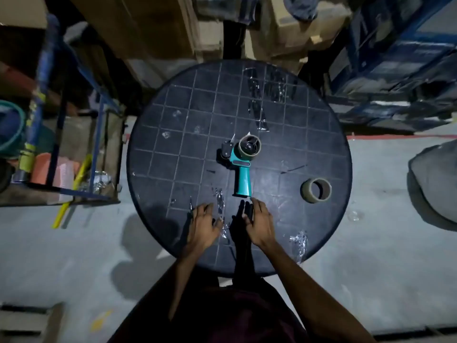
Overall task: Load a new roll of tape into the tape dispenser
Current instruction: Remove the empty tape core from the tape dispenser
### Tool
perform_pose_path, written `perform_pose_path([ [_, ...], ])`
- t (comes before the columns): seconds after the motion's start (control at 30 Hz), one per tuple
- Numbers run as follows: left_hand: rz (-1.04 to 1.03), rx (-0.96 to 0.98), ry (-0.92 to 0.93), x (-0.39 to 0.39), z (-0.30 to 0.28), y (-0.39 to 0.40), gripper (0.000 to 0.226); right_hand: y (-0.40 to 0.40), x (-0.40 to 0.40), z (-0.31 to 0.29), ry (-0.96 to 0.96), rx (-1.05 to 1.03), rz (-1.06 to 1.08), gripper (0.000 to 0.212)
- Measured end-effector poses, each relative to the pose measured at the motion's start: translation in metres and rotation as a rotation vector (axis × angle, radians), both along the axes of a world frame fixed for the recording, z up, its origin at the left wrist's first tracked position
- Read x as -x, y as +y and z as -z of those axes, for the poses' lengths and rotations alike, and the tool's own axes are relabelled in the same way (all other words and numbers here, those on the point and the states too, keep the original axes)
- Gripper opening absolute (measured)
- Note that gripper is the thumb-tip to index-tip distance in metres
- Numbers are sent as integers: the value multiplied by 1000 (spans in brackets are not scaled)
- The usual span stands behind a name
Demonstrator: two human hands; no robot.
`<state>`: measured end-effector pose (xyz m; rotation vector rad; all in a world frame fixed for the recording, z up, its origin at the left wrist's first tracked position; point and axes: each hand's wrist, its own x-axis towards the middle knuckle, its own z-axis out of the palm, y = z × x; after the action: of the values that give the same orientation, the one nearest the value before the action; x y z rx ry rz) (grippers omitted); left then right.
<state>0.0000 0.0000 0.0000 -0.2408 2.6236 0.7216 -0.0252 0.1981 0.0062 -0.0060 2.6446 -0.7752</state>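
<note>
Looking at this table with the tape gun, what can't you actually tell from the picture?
- Head view: whether the roll on the tape dispenser still holds tape; too small and dim.
- Whether the loose tape roll is full or spent; unclear.
- Whether the hands, left and right, touch the table; angle hides it.
- Background shelves: blurred.

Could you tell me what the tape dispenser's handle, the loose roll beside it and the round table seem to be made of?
The tape dispenser handle looks like moulded plastic: even teal colour, smooth, slightly glossy. The loose roll seems to be a brown cardboard core, matte, with little or no tape visible; hard to tell. The round table is probably dark plastic moulded in a grid of squares, though painted metal cannot be ruled out.
</note>
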Motion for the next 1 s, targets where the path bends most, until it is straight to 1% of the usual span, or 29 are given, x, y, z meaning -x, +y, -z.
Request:
perform_pose_path([
  [0.07, -45, -19, -12, 7, 4, -1, 60, -3, 5, 3, -13, 106, 100, 61],
  [0.1, -48, -22, -28, 11, 7, -1, 59, -4, 7, 4, -28, 128, 132, 61],
  [0.2, -75, -54, -86, 24, 10, 5, 56, -8, 16, 4, -115, 148, 205, 70],
  [0.27, -119, -85, -90, 35, 12, 8, 56, -12, 23, 8, -163, 166, 237, 76],
  [0.33, -167, -134, -105, 49, 6, 15, 53, -17, 26, 14, -226, 194, 287, 75],
  [0.4, -203, -206, -102, 62, -1, 26, 49, -20, 27, 19, -252, 245, 240, 70],
  [0.47, -224, -219, -78, 73, -2, 34, 53, -19, 25, 24, -259, 291, 109, 65],
  [0.5, -215, -181, -67, 78, -1, 36, 56, -19, 23, 25, -266, 305, 65, 64],
  [0.53, -173, -100, -58, 83, 1, 36, 59, -19, 22, 26, -270, 315, 62, 63],
  [0.6, -34, 75, -62, 95, 5, 33, 68, -17, 17, 27, -284, 339, 150, 57],
  [0.63, 31, 124, -73, 101, 8, 33, 73, -16, 14, 28, -283, 352, 198, 54],
  [0.7, 122, 153, -95, 114, 10, 35, 79, -13, 9, 32, -277, 366, 278, 48],
  [0.8, 219, 165, -105, 123, 14, 42, 76, -5, -1, 38, -267, 364, 319, 41],
  [0.93, 237, 205, -64, 116, 20, 38, 77, 5, -14, 44, -249, 398, 367, 37],
  [1.0, 280, 244, -37, 108, 20, 29, 76, 9, -17, 42, -215, 387, 375, 36],
])
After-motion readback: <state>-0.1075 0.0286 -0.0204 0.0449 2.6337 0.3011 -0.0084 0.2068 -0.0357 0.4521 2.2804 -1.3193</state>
